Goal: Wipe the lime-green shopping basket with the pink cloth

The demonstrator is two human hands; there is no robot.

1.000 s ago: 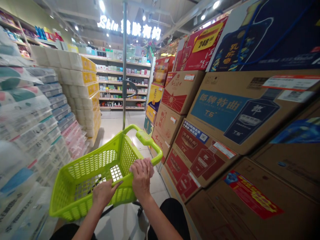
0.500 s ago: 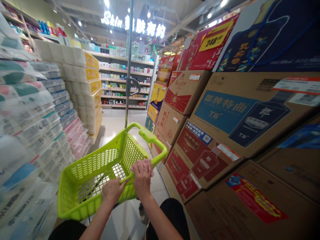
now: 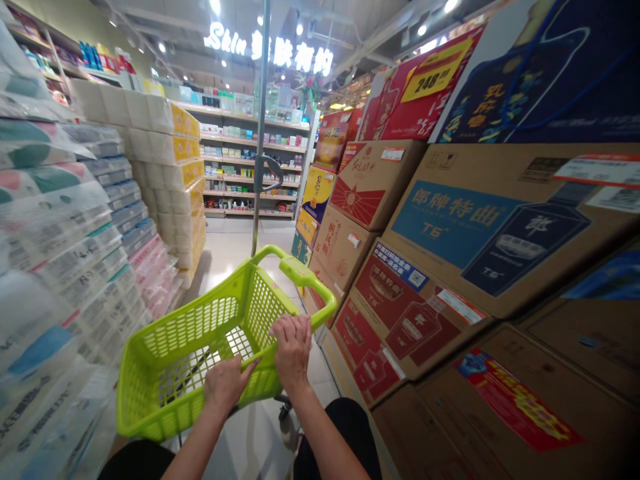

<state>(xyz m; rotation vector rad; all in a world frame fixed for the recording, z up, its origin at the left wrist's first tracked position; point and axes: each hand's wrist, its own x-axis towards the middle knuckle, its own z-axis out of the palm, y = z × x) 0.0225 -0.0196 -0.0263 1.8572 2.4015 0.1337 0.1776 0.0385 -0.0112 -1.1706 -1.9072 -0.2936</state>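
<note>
A lime-green plastic shopping cart [image 3: 185,319] stands turned in front of me, its slotted floor showing inside the basket. My left hand [image 3: 225,385] is closed over the near rim, thumb lying along the top edge. To the right of it, my right hand [image 3: 293,347] wraps over the cart's side near the end of the looped push handle [image 3: 327,303], fingers bent over the edge. The fingertips of both hands are hidden behind the plastic. Below the basket, a caster wheel [image 3: 285,408] shows partly between my arms and knees.
Stacked liquor cartons [image 3: 450,220] line the right side closely. Wrapped tissue packs [image 3: 65,220] and a yellow-and-white stack [image 3: 165,167] rise on the left. A thin metal post [image 3: 261,133] stands beyond the cart. Cosmetics shelves [image 3: 250,160] fill the back.
My right hand has shifted slightly right and up along the cart's edge. The left hand keeps its hold, and the cart sits almost unchanged in view.
</note>
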